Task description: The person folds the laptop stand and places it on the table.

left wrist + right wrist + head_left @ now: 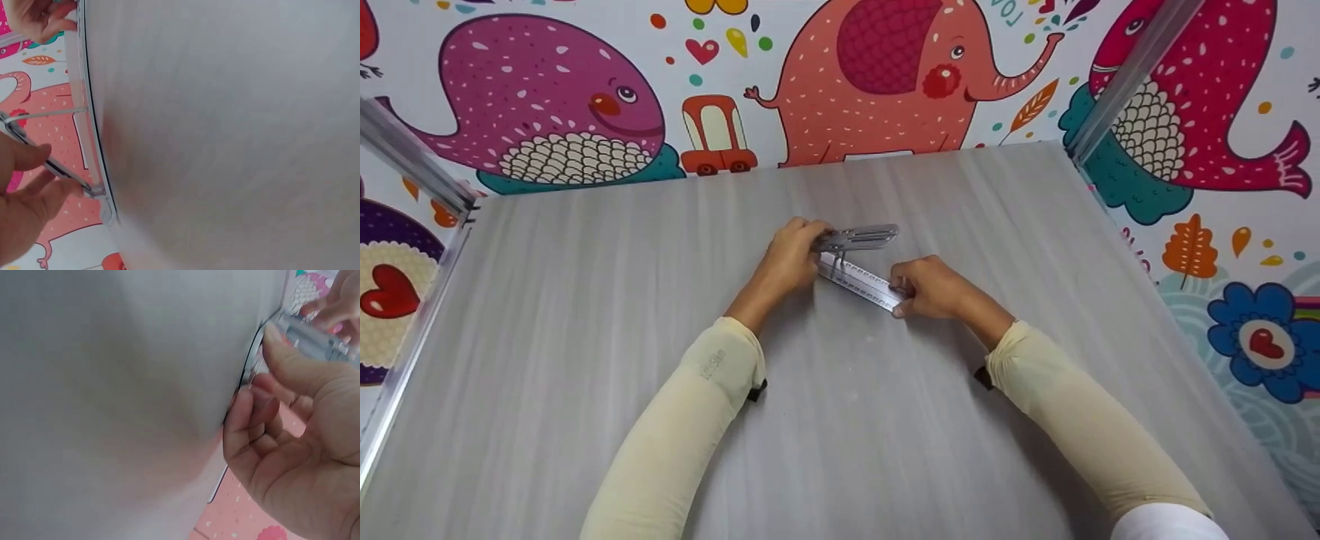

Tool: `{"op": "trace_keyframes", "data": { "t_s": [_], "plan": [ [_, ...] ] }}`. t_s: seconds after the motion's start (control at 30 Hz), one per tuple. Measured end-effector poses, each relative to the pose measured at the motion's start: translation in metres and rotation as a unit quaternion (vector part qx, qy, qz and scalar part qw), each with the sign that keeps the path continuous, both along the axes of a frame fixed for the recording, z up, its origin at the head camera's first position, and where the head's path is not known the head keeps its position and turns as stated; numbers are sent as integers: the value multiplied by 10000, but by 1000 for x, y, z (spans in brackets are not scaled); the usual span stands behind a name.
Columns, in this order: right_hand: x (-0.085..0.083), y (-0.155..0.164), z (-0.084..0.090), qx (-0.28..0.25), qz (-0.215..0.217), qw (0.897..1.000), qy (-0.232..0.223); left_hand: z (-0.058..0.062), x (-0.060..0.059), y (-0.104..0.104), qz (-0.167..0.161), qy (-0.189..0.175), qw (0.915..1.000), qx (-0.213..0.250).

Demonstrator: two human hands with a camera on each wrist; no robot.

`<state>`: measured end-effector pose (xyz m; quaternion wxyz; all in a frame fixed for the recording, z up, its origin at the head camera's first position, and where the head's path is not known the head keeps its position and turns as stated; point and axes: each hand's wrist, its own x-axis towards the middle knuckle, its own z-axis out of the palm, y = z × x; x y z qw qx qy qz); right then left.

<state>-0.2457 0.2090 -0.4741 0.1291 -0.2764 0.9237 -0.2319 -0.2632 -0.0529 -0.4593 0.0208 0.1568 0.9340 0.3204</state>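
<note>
A hinged folding stand (859, 282) of clear and grey material lies low over the table, its long base strip marked with rows of small notches. Above the base tilts a grey slotted upper panel (861, 238), and a thin wire strut (48, 113) runs between the two. My left hand (793, 255) pinches the upper panel near the hinge end, thumb on one side and fingers on the other, as the left wrist view shows. At the opposite end of the base, my right hand (934, 289) pinches the strip between thumb and curled fingers, which hide that end.
A pale wood-grain table (660, 390) spreads under both hands. Walls printed with cartoon animals (885, 75) stand at its back and sides. Metal posts (1132, 79) rise at the back corners. Cream sleeves (682, 427) cover both forearms.
</note>
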Motion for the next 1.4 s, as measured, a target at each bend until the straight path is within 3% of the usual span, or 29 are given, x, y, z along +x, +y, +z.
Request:
{"op": "trace_keyframes", "data": {
  "t_s": [0.17, 0.37, 0.7, 1.13, 1.4],
  "plan": [
    [12, -7, -2, -143, -364, 9992, 71, -2, -11, -2, -229, 57, 9997, 21],
    [23, -14, -4, -331, -652, 9969, 297, -2, -20, -1, -315, -189, 9993, 28],
    [41, -39, -5, -466, -1516, 9869, 295, -3, -37, -2, -655, -308, 9968, 327],
    [54, -66, -3, -428, -1969, 9793, 210, -6, -46, -3, -864, -400, 9932, 665],
    [55, -81, -3, -204, -2088, 9776, 178, -8, -48, -3, -737, -684, 9904, 951]
  ]
}}
